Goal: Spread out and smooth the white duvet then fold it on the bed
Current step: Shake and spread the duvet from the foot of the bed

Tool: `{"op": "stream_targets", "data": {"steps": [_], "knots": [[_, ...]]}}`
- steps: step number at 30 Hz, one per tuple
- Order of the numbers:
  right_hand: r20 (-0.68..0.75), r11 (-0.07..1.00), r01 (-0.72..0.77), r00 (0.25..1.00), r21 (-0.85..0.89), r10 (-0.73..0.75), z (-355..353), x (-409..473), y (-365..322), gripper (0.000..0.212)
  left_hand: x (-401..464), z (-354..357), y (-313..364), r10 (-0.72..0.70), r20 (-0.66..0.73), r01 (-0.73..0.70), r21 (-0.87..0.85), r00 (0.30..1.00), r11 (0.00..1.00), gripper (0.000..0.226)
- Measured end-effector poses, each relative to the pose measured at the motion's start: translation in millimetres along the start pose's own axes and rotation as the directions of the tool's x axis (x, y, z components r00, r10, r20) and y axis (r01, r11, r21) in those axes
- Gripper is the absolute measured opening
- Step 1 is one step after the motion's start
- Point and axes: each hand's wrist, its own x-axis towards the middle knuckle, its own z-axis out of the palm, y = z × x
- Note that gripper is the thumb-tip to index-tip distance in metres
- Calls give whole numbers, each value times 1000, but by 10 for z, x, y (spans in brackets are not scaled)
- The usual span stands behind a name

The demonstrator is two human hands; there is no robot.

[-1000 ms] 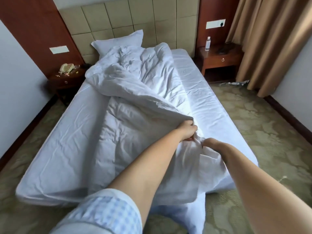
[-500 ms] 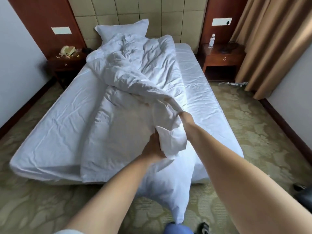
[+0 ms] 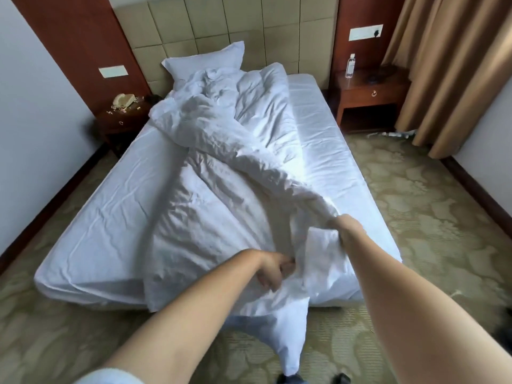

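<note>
Most of the job is ahead of you. Your bed [image 3: 110, 212] fills the middle of the frame with its sheet bare along the left and right sides, because the white duvet [image 3: 210, 189] lies bunched in a crumpled ridge running from the pillow [image 3: 205, 60] at upper centre down to the foot at lower centre, where one corner spills over the edge toward the carpet. Nothing is spread, smoothed or folded yet.

You have the near end in both hands. Your right hand [image 3: 347, 227], right of centre, has its fingers curled round a raised fold of the duvet. Your left hand [image 3: 273, 268], at lower centre, pinches the cloth just beside it, fingers bent into the fabric.

To my eye you are at the spreading step: the bunched ridge needs drawing out across the bed before any smoothing or folding.
</note>
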Motion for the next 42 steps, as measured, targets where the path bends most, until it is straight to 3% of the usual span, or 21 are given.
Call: {"op": "stream_targets", "data": {"steps": [2, 5, 8, 11, 13, 20, 27, 36, 42], "knots": [[209, 913, -20, 971, -407, 115, 324, 240, 249, 23, 139, 220, -202, -112, 127, 79, 242, 985, 967, 78], [336, 840, 55, 929, -541, 156, 705, 272, 309, 12, 218, 137, -497, -152, 46, 135, 267, 987, 954, 64], [378, 851, 172, 925, -496, 34, 874, 166, 150, 15, 200, -27, -745, -218, -47, 223, 191, 975, 956, 59], [400, 864, 245, 915, -439, -56, 1007, 163, -123, 44, 140, -173, -928, -233, -106, 243, 97, 967, 965, 61], [401, 881, 255, 912, -399, -82, 1107, 126, -363, 51, 55, -267, -1041, -219, -136, 228, 52, 966, 972, 62], [375, 863, 359, 901, -357, -219, 1495, 6, -1336, 56, -250, -688, -1775, -219, -291, 215, -47, 931, 975, 58], [241, 870, 313, 942, -380, -234, 1735, -163, -1924, 55, -330, -1049, -2325, -97, -366, 80, -62, 926, 995, 53], [146, 882, 239, 970, -406, -195, 1404, 370, -1840, 54, 213, -1500, -1965, 8, -355, -24, -40, 935, 999, 53], [278, 844, 348, 928, -409, -248, 1201, 964, -2057, 56, 590, -1803, -1688, -103, -369, 54, -141, 924, 989, 53]]}}
